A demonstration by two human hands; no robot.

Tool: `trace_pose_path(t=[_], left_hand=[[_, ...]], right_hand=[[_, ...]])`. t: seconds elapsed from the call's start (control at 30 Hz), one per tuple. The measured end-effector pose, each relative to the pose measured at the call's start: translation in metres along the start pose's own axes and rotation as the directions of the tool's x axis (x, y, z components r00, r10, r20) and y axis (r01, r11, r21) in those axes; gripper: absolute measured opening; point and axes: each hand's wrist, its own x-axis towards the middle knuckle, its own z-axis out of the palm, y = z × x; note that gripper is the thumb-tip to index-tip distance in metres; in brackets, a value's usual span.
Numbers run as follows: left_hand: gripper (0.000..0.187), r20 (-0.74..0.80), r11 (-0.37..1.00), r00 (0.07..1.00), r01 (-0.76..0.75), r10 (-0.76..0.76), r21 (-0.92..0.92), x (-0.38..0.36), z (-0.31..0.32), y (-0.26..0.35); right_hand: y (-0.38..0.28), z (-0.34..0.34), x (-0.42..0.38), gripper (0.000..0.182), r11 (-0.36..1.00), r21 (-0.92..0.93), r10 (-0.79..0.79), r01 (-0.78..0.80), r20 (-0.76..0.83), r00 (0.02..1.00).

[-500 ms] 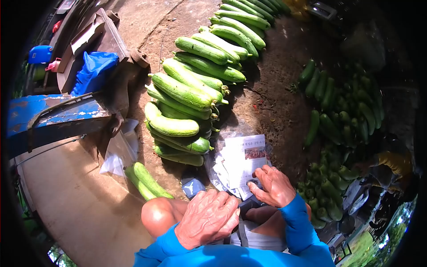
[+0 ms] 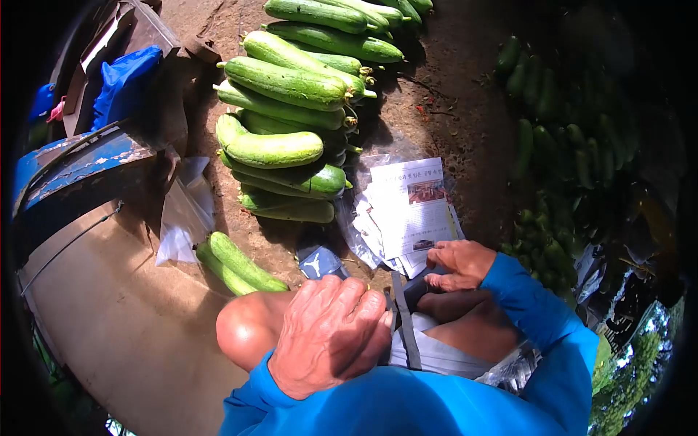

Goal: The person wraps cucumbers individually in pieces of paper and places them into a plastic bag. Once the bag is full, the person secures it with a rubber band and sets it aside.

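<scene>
While leaning forward over bare legs, holding the left hand point(image 2: 331, 338) above the lap, nearer the body than the paper stack point(image 2: 418, 211), back up and fingers bent close together; not being able to tell about any grip beneath the palm. Bringing the right hand point(image 2: 458, 265) to the near edge of the paper stack, fingers partly curled near a dark object point(image 2: 416, 291); not being able to tell about any pinch there either. Passing a dark strap point(image 2: 405, 323) between both hands, on the near side of the stack.

Facing rough, stained brown ground point(image 2: 454, 142) under and around the stack, showing sunlight at left and deep shade at right. Seeing printed text and small pictures on the top sheet, above loose sheets and clear plastic. Lining up long green gourds point(image 2: 283, 80) to the left of the stack and beyond. Finding a blue item with a white mark point(image 2: 320, 261) just left of the stack, then two gourds point(image 2: 240, 265), a clear bag point(image 2: 182, 218) and a chipped blue beam point(image 2: 87, 174) farther left. Viewing shaded green vegetables point(image 2: 542, 87) well to the right of the stack.
</scene>
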Motion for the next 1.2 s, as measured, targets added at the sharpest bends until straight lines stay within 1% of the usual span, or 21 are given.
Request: trace_pose_path(t=[0.07, 0.1, 0.13, 0.17, 0.2, 0.27, 0.3, 0.37, 0.4, 0.47, 0.57, 0.6, 0.7, 0.77, 0.8, 0.87, 0.9, 0.93, 1.03, 1.1, 1.2], left_hand=[[0.019, 0.069, 0.999, 0.998, 0.009, -0.006, -0.045, -0.006, 0.005, 0.004], [0.021, 0.131, 1.000, 0.991, -0.001, 0.003, -0.015, -0.008, 0.007, 0.006], [0.022, 0.190, 1.000, 0.982, -0.017, 0.013, 0.016, -0.009, 0.010, 0.008], [0.022, 0.183, 1.000, 0.983, -0.006, 0.005, 0.008, -0.014, 0.019, 0.009], [0.021, 0.120, 0.997, 0.992, -0.040, 0.032, 0.066, -0.022, 0.032, 0.007], [0.022, 0.051, 0.990, 0.997, -0.055, 0.049, 0.129, -0.034, 0.043, 0.010], [0.024, 0.087, 0.993, 0.994, -0.074, 0.066, 0.089, -0.035, 0.044, 0.012], [0.031, 0.189, 0.996, 0.979, -0.080, 0.072, 0.030, -0.037, 0.039, 0.014], [0.031, 0.062, 0.994, 0.992, -0.109, 0.108, 0.018, -0.043, 0.043, 0.011], [0.030, 0.070, 0.993, 0.993, -0.095, 0.090, 0.066, -0.045, 0.043, 0.010], [0.031, 0.039, 0.990, 0.996, -0.088, 0.084, 0.114, -0.050, 0.042, 0.007], [0.031, 0.029, 0.990, 0.996, -0.092, 0.089, 0.109, -0.052, 0.042, 0.006], [0.031, 0.008, 0.987, 0.990, -0.138, 0.138, 0.084, -0.059, 0.045, 0.001], [0.032, -0.040, 0.984, 0.985, -0.166, 0.169, 0.065, -0.065, 0.048, -0.003], [0.032, -0.047, 0.986, 0.987, -0.154, 0.157, 0.065, -0.067, 0.048, -0.005], [0.034, -0.099, 0.986, 0.984, -0.139, 0.147, 0.089, -0.071, 0.047, -0.010], [0.035, -0.039, 0.990, 0.994, -0.101, 0.105, 0.095, -0.070, 0.043, -0.011], [0.035, -0.054, 0.992, 0.994, -0.091, 0.096, 0.091, -0.070, 0.043, -0.013], [0.036, -0.166, 0.990, 0.981, -0.077, 0.097, 0.122, -0.070, 0.045, -0.015], [0.036, -0.119, 0.986, 0.987, -0.091, 0.108, 0.138, -0.067, 0.046, -0.012], [0.036, -0.067, 0.992, 0.994, -0.082, 0.088, 0.094, -0.065, 0.048, -0.006]], right_hand=[[0.049, 0.009, 0.033, 0.033, 0.998, 0.021, -0.065, 0.064, 0.023, 0.998], [0.061, 0.000, 0.053, 0.034, 0.993, -0.118, -0.001, 0.003, 0.020, 1.000], [0.096, 0.004, 0.080, 0.041, 0.914, -0.406, -0.061, 0.020, -0.088, 0.994], [0.100, -0.002, 0.097, 0.053, 0.851, -0.519, -0.065, -0.077, -0.250, 0.966], [0.171, 0.007, 0.150, 0.058, 0.718, -0.683, -0.166, -0.133, -0.353, 0.921], [0.113, -0.014, 0.169, 0.071, 0.755, -0.562, 0.016, -0.336, -0.497, 0.868], [0.101, -0.008, 0.184, 0.071, 0.749, -0.575, 0.001, -0.328, -0.494, 0.869], [0.088, 0.010, 0.217, 0.087, 0.850, -0.262, 0.105, -0.458, -0.767, 0.633], [0.078, 0.020, 0.221, 0.099, 0.888, -0.107, 0.223, -0.447, -0.750, 0.623], [0.071, 0.056, 0.228, 0.103, 0.851, -0.125, 0.213, -0.510, -0.805, 0.553], [0.075, 0.093, 0.227, 0.105, 0.856, -0.207, 0.111, -0.473, -0.821, 0.560], [0.072, 0.096, 0.224, 0.103, 0.851, -0.205, 0.151, -0.484, -0.787, 0.599], [0.066, 0.091, 0.217, 0.101, 0.855, -0.222, 0.118, -0.468, -0.797, 0.593], [0.070, 0.072, 0.223, 0.097, 0.854, -0.355, -0.013, -0.382, -0.747, 0.665], [0.071, 0.062, 0.226, 0.090, 0.850, -0.378, -0.046, -0.367, -0.746, 0.664], [0.068, 0.043, 0.229, 0.082, 0.835, -0.310, 0.091, -0.454, -0.737, 0.670], [0.075, 0.036, 0.232, 0.073, 0.865, -0.273, 0.091, -0.421, -0.739, 0.667], [0.078, 0.033, 0.235, 0.068, 0.873, -0.270, 0.081, -0.407, -0.741, 0.666], [0.086, 0.030, 0.238, 0.074, 0.784, -0.366, 0.163, -0.501, -0.658, 0.735], [0.095, 0.030, 0.235, 0.074, 0.838, -0.471, -0.014, -0.275, -0.523, 0.852], [0.079, 0.032, 0.225, 0.081, 0.787, -0.577, -0.053, -0.220, -0.418, 0.907]])
